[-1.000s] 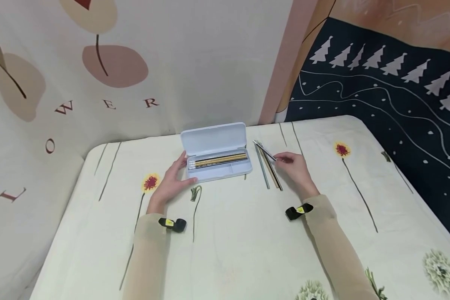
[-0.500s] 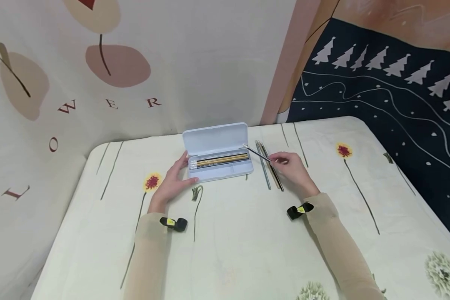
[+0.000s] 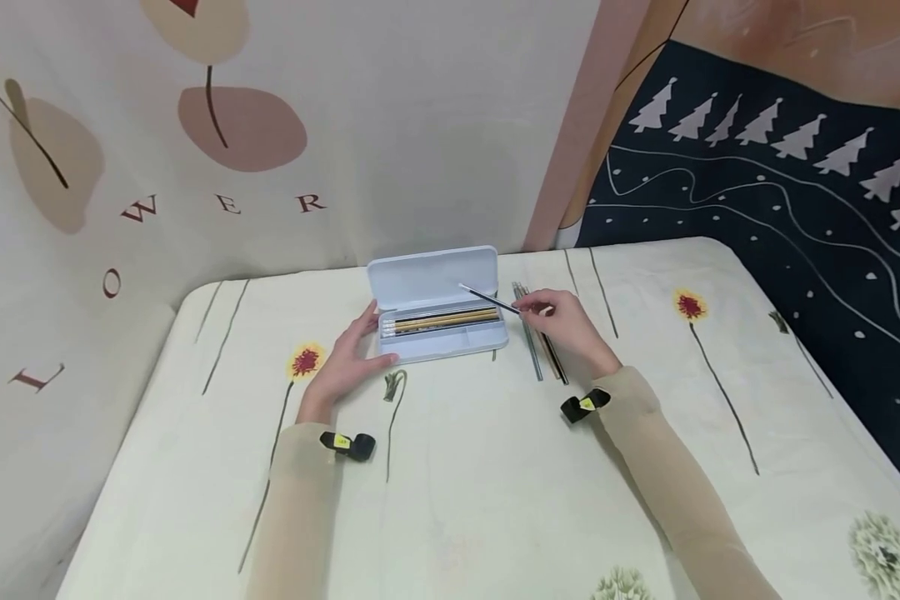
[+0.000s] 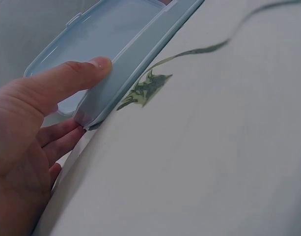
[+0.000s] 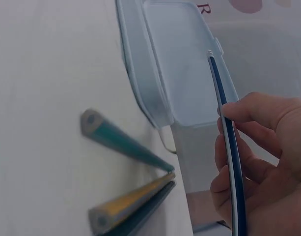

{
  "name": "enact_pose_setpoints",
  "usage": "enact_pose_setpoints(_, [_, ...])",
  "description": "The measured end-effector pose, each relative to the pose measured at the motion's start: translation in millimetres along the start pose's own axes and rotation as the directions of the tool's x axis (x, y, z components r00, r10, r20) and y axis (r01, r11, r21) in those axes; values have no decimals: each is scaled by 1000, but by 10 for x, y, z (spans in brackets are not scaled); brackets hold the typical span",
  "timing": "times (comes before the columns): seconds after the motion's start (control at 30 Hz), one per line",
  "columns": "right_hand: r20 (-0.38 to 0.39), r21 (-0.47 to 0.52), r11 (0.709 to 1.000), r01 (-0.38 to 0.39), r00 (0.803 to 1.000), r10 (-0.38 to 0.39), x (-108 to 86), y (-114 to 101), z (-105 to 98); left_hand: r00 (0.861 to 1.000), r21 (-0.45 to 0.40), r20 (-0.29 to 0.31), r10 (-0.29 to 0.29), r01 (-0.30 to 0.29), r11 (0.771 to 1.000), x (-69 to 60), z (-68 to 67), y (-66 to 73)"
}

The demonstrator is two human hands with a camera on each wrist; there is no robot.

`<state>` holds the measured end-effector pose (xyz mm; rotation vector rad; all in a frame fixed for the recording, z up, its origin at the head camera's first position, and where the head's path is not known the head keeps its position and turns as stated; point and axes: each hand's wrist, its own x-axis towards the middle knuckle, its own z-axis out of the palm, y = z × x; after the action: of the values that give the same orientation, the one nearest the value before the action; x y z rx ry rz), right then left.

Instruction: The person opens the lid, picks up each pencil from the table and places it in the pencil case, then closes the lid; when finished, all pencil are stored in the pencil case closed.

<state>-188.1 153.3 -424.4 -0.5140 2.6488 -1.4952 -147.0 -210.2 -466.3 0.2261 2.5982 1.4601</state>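
An open light-blue pencil case (image 3: 420, 344) lies on the table, its lid (image 3: 431, 279) tilted up at the back. Several pencils (image 3: 442, 320) fill its rear compartment. My left hand (image 3: 339, 367) grips the left end; in the left wrist view the thumb (image 4: 81, 76) presses the front wall, with fingers around the corner. Between thumb and fingers my right hand (image 3: 570, 325) pinches a dark blue and silver striped pencil (image 5: 229, 142). Its white end points left, above the case's right half. Beneath that hand lie a green pencil (image 5: 125, 141), a yellow pencil (image 5: 135, 196) and a dark pencil (image 5: 149, 209).
A pale cloth printed with flowers covers the table (image 3: 450, 467). Behind the case rises a white wall hanging (image 3: 435, 150) with printed letters. On the right hangs a dark cloth (image 3: 757, 192) with tree prints. Each wrist carries a small black camera (image 3: 362, 447).
My right hand has lifted the striped pencil off the pencils on the table and carried it left, over the case. My left hand has stayed at the case's left end.
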Motion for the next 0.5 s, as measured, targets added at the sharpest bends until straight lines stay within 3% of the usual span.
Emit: enact_pose_setpoints(0.5, [56,29,995,95,994,-97,244,-95,178,1000,-12,-2,-20,19,1000,12,2,8])
